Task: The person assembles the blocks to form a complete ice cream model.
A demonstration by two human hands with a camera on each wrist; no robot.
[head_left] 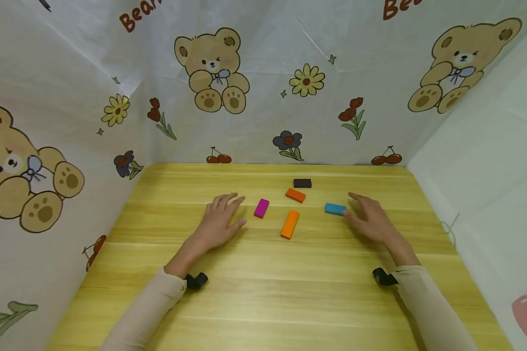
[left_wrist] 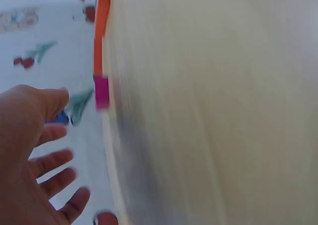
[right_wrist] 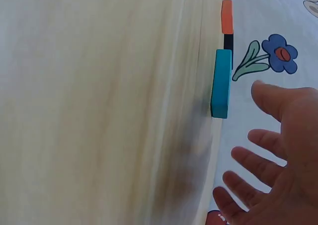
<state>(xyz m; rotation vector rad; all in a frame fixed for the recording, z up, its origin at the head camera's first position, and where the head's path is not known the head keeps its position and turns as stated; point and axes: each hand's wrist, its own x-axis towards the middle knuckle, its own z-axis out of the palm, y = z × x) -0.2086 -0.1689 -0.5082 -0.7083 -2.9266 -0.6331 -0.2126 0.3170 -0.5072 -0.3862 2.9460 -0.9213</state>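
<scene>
Several small coloured blocks lie apart on the wood-grain table. My left hand (head_left: 219,222) hovers with spread fingers to the left of the magenta block (head_left: 261,208); in the left wrist view its fingers (left_wrist: 52,160) hold nothing. My right hand (head_left: 371,219) is at the right, its thumb overlapping the end of the blue block (head_left: 335,209) in the head view. The right wrist view shows a gap between that thumb and the blue block (right_wrist: 221,83). Between the hands lie a light orange block (head_left: 290,224), a darker orange block (head_left: 295,195) and a black block (head_left: 302,183).
The wooden table (head_left: 290,302) meets a white cloth backdrop (head_left: 263,131) printed with bears and flowers, which also hangs at both sides. A small black wrist device (head_left: 196,281) sits at the left cuff, another black device (head_left: 384,277) at the right cuff.
</scene>
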